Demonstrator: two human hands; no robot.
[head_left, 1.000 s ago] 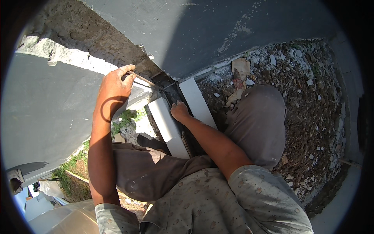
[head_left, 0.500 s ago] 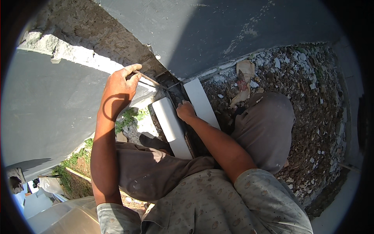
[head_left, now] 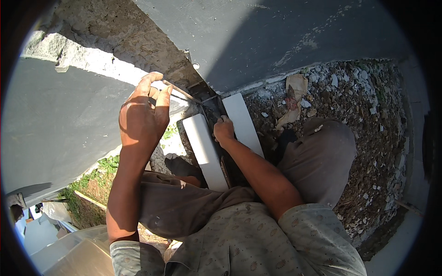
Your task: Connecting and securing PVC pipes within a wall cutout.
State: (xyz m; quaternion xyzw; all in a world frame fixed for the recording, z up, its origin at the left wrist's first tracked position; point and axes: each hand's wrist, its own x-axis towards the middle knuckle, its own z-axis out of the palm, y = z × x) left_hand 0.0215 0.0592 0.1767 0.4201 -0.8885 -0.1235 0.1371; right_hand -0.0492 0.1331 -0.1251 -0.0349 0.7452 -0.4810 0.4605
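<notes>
My left hand is raised beside the broken wall edge, its thumb and fingers apart. Close to its fingertips is the upper end of a thin rod, which slants down into the dark gap at the wall corner. My right hand is closed low down, between a white rounded-edge slab on its left and a flat white board on its right. Whatever its fingers hold is hidden; a dark, flat shape lies just beyond them.
Grey walls stand left and ahead, with a rough broken strip between them. Rubble-strewn soil spreads to the right, with a torn brown paper piece. My knees flank the slabs. Grass grows at lower left.
My left thumb and fingers have spread apart from the rod's end, which they were pinching. My right hand stays low between the white pieces. The whole view has shifted slightly.
</notes>
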